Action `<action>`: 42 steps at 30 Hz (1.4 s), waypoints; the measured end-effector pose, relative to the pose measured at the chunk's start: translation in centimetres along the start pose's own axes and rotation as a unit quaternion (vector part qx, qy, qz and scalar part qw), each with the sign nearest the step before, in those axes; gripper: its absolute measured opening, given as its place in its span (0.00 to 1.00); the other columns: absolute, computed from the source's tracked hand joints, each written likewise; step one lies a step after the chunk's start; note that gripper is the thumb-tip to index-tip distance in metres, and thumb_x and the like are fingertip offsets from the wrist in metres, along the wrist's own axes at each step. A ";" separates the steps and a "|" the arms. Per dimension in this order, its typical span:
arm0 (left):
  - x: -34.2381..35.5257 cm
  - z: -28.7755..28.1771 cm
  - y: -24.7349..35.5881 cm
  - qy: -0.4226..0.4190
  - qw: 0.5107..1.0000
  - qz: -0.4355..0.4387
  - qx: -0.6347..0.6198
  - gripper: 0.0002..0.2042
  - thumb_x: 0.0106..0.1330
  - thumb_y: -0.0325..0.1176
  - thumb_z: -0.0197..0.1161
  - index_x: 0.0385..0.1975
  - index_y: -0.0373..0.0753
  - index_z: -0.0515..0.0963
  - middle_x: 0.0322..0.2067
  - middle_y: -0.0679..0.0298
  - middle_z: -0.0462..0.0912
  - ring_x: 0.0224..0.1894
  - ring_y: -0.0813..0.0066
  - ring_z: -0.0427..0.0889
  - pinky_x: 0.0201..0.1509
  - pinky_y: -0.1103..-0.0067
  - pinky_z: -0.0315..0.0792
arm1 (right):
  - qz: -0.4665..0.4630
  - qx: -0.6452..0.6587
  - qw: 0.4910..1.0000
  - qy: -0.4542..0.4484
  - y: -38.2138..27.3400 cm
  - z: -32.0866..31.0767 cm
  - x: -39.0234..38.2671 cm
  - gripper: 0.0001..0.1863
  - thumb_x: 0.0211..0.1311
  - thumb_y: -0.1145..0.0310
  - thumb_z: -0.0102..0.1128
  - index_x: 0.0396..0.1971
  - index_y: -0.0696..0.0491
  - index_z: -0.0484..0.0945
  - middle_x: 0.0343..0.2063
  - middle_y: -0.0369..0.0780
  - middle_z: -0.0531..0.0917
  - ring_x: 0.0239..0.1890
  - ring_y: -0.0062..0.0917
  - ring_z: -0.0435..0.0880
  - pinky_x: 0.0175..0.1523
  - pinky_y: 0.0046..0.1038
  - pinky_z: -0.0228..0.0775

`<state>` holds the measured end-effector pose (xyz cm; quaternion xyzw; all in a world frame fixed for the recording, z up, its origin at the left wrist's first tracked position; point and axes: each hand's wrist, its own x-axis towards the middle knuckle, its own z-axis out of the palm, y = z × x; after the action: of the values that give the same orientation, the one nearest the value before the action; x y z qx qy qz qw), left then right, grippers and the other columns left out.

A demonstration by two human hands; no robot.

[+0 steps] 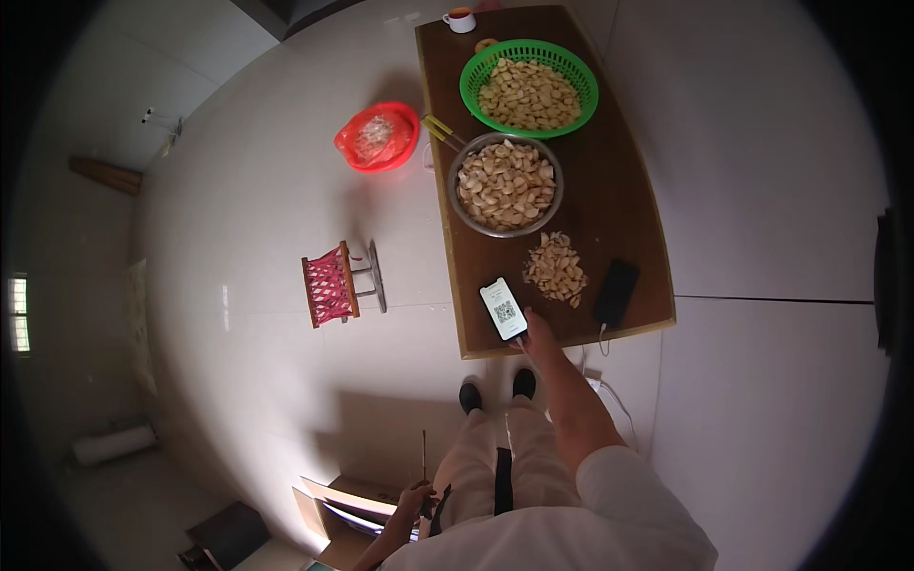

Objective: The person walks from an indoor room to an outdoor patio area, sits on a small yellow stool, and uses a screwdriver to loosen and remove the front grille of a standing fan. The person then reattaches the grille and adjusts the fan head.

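My right hand (pixel 539 337) grips the lower end of a phone (pixel 503 309) above the near end of the brown table. The phone's lit white screen faces up and shows a square black-and-white code. Beside my left thigh, my left hand (pixel 415 498) is closed around a thin stick-like tool (pixel 424 455) that points away from me; its exact kind is unclear. Just beyond the phone lies a loose pile of pale chopped pieces (pixel 556 269). Behind it stands a metal bowl (pixel 454 195) full of larger pale pieces.
A green basket (pixel 588 107) of pale pieces and a white cup (pixel 461 20) stand farther back on the table (pixel 619 200). A black phone (pixel 616 291) with a cable lies at right. A red basin (pixel 409 152) and a pink-webbed stool (pixel 330 285) are on the floor at left.
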<state>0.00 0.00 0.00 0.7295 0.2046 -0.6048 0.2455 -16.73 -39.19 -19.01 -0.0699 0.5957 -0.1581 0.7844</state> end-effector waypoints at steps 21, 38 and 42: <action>-1.2 -3.6 1.1 -0.025 0.996 0.044 -0.068 0.13 0.55 0.28 0.55 0.39 0.30 0.69 0.24 0.57 0.75 0.22 0.67 0.77 0.23 0.76 0.71 | -0.180 -0.282 0.924 0.186 0.7 -3.0 6.3 0.36 0.55 0.44 0.43 0.44 0.68 0.67 0.46 0.56 0.71 0.52 0.44 0.68 0.55 0.36 0.59; 7.6 -24.2 5.7 0.000 0.881 0.249 -0.401 0.12 0.52 0.26 0.57 0.37 0.34 0.70 0.18 0.64 0.72 0.17 0.75 0.74 0.21 0.82 0.69 | -0.045 -0.459 0.886 -0.051 6.8 17.1 -7.9 0.18 0.56 0.49 0.44 0.38 0.47 0.68 0.32 0.35 0.71 0.32 0.26 0.71 0.30 0.35 0.60; 3.5 -32.8 11.3 -0.003 0.807 0.311 -0.502 0.13 0.54 0.28 0.57 0.41 0.38 0.68 0.29 0.61 0.74 0.26 0.72 0.77 0.26 0.81 0.71 | -0.028 -0.425 0.904 -0.028 8.9 26.2 -7.9 0.13 0.56 0.55 0.48 0.27 0.49 0.72 0.18 0.35 0.73 0.24 0.22 0.75 0.20 0.23 0.63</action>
<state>33.01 10.90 2.71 0.5272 0.2414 -0.3111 0.7530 7.89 -30.21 -7.08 -0.4177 0.5820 0.0907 0.6918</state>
